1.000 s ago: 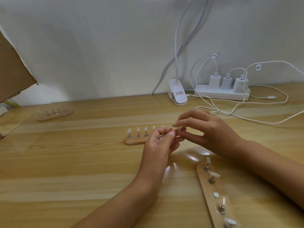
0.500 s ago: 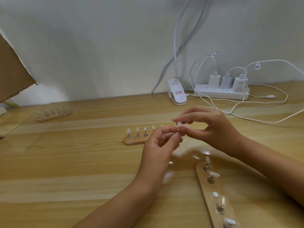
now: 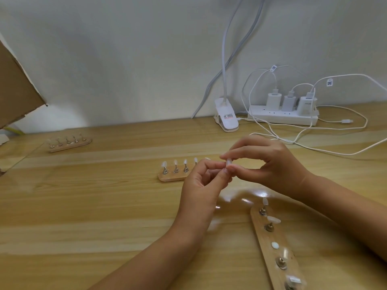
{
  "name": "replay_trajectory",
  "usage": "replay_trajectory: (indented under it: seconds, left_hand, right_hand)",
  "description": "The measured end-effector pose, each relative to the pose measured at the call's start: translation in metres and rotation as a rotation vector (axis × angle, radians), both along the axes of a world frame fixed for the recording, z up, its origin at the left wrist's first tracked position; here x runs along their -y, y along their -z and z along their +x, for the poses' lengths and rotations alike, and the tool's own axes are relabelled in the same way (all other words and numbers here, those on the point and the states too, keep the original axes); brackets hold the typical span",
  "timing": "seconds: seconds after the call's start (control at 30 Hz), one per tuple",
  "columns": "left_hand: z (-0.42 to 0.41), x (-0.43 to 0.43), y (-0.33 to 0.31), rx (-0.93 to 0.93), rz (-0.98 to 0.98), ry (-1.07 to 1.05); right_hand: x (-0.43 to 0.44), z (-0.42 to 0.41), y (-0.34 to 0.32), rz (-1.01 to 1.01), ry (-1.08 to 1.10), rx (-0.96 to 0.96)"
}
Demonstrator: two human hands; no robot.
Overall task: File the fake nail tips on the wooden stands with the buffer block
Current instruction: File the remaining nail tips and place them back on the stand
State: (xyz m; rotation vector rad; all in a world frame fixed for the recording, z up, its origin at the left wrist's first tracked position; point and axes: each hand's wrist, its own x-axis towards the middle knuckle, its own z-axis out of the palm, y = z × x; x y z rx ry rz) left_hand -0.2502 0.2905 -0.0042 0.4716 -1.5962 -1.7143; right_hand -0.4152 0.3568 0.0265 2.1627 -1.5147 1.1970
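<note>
The right hand (image 3: 270, 164) is pinching a small curved translucent nail tip (image 3: 228, 163); the left hand (image 3: 201, 189) is curling alongside, grip unclear.

Table (image 3: 104, 206) holds nail stands (image 3: 171, 178), power strip (image 3: 282, 120), lamp clip (image 3: 229, 123).

- Table (image 3: 104, 206): pale honey wood, streaked with lighter and darker grain bands.
- Nail tip (image 3: 229, 163) at the right hand's (image 3: 274, 164) fingertips: milky, translucent white.
- Middle stand (image 3: 171, 177), just beyond the left hand (image 3: 201, 191): light tan wood, silver-grey holders, whitish tips.
- Near stand (image 3: 263, 235), below the right hand: same tan wood, dull silver holders, one opaque white oval.
- Far stand (image 3: 69, 144), well left of the left hand: pale, washed-out wood.
- Power strip (image 3: 280, 119), chargers (image 3: 273, 100) and cables (image 3: 335, 151), beyond the right hand: white; cable tags (image 3: 329, 82) printed black.
- Lamp clip (image 3: 228, 120): white, label printed red and black.
- Cardboard (image 3: 14, 95): plain brown.
- Wall (image 3: 125, 59): flat greyish off-white.
</note>
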Motion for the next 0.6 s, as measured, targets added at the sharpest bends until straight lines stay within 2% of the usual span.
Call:
replay_trajectory:
  seconds: [0.47,0.6]
  left_hand:
    - [-0.0002,0.0015,0.0027,-0.021,0.008,0.006]
    - [-0.0009,0.0011,0.0021,-0.032,0.023,0.007]
  right_hand:
    - [0.0017,0.0018,0.0002,0.019,-0.029,0.025]
    - [0.001,0.0033,0.0045,0.028,-0.023,0.081]
